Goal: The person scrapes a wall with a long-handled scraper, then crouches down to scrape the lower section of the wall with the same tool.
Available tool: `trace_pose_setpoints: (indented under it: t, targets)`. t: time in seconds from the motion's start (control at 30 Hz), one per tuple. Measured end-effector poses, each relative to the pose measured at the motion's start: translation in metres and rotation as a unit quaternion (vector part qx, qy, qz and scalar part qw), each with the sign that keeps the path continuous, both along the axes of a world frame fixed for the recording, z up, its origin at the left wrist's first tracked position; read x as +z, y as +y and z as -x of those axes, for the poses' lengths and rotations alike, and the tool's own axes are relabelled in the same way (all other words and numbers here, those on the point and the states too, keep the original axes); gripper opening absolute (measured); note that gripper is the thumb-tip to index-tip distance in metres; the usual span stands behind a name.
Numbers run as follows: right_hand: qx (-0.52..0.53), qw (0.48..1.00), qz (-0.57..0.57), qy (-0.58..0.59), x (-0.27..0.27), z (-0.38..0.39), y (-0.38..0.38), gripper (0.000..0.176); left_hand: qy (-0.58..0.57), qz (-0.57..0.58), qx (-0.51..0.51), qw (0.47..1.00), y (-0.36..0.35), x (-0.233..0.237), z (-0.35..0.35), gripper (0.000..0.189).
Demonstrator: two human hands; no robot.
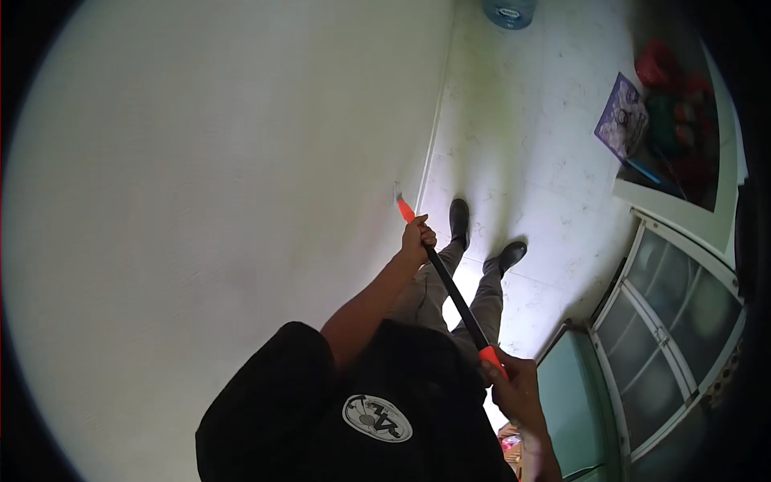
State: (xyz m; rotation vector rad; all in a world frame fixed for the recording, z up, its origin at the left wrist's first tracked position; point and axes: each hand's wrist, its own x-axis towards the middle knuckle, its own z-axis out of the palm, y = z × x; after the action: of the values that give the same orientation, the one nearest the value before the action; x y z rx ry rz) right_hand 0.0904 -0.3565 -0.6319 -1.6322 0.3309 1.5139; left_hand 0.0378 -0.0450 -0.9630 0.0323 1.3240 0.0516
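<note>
Right hand [514,387], left hand [416,241] clasp one pole [454,297] | two shoes [458,217]

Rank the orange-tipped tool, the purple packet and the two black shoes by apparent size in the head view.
1. Orange-tipped tool, though it is nearest the camera.
2. Purple packet.
3. Left black shoe and right black shoe look alike, so they stay unranked.

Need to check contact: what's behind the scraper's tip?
The white wall, close behind the scraper's tip; whether they touch is unclear. The left hand covers the shaft below.
</note>
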Motion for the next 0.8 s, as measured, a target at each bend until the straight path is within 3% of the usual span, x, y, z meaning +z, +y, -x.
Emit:
trace_pose_setpoints:
  t: [0.03,0.1,0.13,0.23,0.27,0.33,0.4,0.43,0.5,0.57,0.6,0.63,0.8]
  targets:
    - [0.029,0.999,-0.015,-0.03,-0.003,-0.001,0.0,0.035,-0.014,0.005,-0.007,1.0,0.0,0.0,-0.002,0.04]
    - [-0.029,0.997,-0.003,-0.075,-0.002,0.014,-0.029,0.037,-0.023,0.017,-0.036,0.999,-0.007,0.032,0.004,0.04]
    - [-0.059,0.998,0.005,0.012,0.014,-0.004,-0.029,0.037,0.008,-0.011,-0.047,0.999,-0.013,0.052,-0.002,0.04]
    - [-0.001,1.0,0.015,0.002,-0.004,-0.029,-0.003,0.038,-0.021,-0.033,-0.036,0.999,-0.009,0.008,-0.001,0.039]
    - [0.016,1.0,-0.006,0.008,-0.031,-0.024,0.003,0.039,-0.015,-0.01,-0.02,1.0,-0.002,-0.025,0.0,0.04]
    - [0.027,1.0,0.002,-0.005,-0.028,-0.04,0.009,0.041,-0.011,-0.006,-0.011,1.0,-0.002,-0.033,-0.005,0.042]
    - [0.018,1.0,-0.006,0.004,-0.01,-0.042,-0.01,0.041,-0.038,0.001,-0.031,0.999,-0.008,-0.009,0.01,0.042]
    - [0.011,0.998,0.032,0.048,-0.001,-0.037,-0.028,0.039,-0.017,0.004,-0.043,0.999,-0.016,0.028,0.009,0.042]
    - [0.006,1.0,0.011,0.016,0.001,-0.033,-0.03,0.036,-0.007,-0.015,-0.04,0.999,-0.018,0.043,0.009,0.043]
    - [0.001,0.999,-0.032,-0.021,-0.032,-0.036,-0.013,0.036,-0.036,-0.007,0.008,0.999,-0.013,-0.017,0.015,0.044]
    - [0.003,1.0,-0.009,0.024,-0.047,-0.035,-0.001,0.037,0.02,-0.002,0.004,1.0,-0.009,-0.043,0.01,0.046]
    - [0.032,0.999,-0.016,-0.015,-0.068,-0.023,-0.002,0.037,0.03,-0.023,-0.029,0.999,-0.005,-0.073,0.017,0.047]
    - [-0.044,0.995,0.007,0.09,-0.034,-0.034,-0.01,0.046,0.043,0.003,-0.002,0.999,-0.013,-0.034,0.019,0.047]
